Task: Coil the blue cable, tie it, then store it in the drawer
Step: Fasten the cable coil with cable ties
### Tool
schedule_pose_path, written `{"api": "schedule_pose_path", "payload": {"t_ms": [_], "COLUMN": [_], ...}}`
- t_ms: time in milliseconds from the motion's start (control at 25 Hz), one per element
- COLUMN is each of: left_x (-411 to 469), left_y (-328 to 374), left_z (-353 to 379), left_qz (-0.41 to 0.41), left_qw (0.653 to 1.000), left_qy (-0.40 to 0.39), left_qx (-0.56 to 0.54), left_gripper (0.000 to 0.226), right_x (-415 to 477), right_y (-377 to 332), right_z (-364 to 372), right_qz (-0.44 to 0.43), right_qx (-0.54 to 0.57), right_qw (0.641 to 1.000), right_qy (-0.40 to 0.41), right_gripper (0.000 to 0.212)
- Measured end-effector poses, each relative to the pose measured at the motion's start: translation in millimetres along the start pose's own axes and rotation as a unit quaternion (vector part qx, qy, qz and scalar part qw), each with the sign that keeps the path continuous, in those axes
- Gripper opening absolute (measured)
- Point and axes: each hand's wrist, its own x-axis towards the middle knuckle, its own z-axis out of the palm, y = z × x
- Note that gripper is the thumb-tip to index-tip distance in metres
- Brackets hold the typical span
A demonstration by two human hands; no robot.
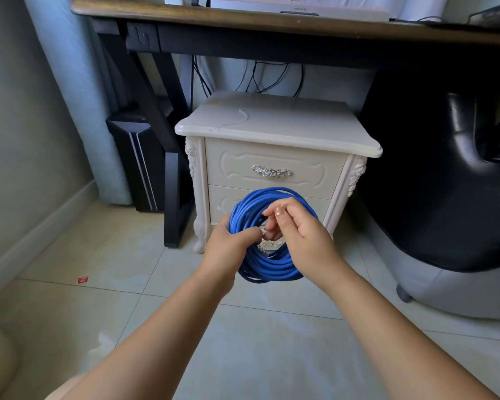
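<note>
On the far left the tiled floor [98, 255] meets a plain wall. A small red scrap [83, 280] lies on the floor. It is too small to show any words.

Next comes a black computer box [136, 157]. It stands on the floor, just beside the black leg of a wooden surface [185, 13]. A flat white thing [300, 8] lies on that surface at the far edge. It has a tiny mark on it that is too small to read. Black wires [260, 79] hang down under the surface.

In the middle is a white cabinet [272, 125]. Its top drawer [243, 166] is closed and has a silver handle [272, 171]. The lower drawer [220, 197] is closed too and is partly hidden.

The blue cable [272, 267] is wound into a round ring with many loops. It is up in the air, on the near side of the cabinet, in front of the lower drawer. The left hand [228, 249] has its grip round the left side of the ring, with the thumb across the loops. The right hand [303, 229] is in front of the right side of the ring. Its grip is narrow, with the fingertips close together over the hole in the ring, near the left thumb. I cannot tell if they pinch anything.

On the far right is a black chair [459, 183].
</note>
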Motion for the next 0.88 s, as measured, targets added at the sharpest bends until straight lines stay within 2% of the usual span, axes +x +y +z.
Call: {"api": "schedule_pose_path", "payload": {"t_ms": [240, 400, 480, 680, 880], "left_x": [-8, -5, -4, -5, -8], "left_y": [12, 13, 14, 12, 5], "left_z": [1, -4, -4, -1, 5], "left_qz": [0.088, 0.137, 0.138, 0.148, 0.186], "left_qw": [0.993, 0.985, 0.983, 0.974, 0.953], "left_qy": [0.037, 0.030, 0.024, 0.030, 0.037], "left_qx": [0.072, 0.098, 0.122, 0.167, 0.237], "left_gripper": [0.085, 0.113, 0.113, 0.073, 0.067], "right_x": [-1, -1, -1, -5, -5], "right_y": [5, 0, -4, -12, -15], "right_z": [-3, -2, 0, -2, -5], "right_qz": [-0.003, 0.039, 0.061, 0.175, 0.230], "right_qx": [-0.030, 0.076, 0.117, 0.214, 0.297], "right_qw": [1.000, 0.995, 0.988, 0.955, 0.920], "right_qy": [0.008, 0.058, 0.083, 0.108, 0.110], "right_gripper": [0.023, 0.008, 0.007, 0.001, 0.006]}}
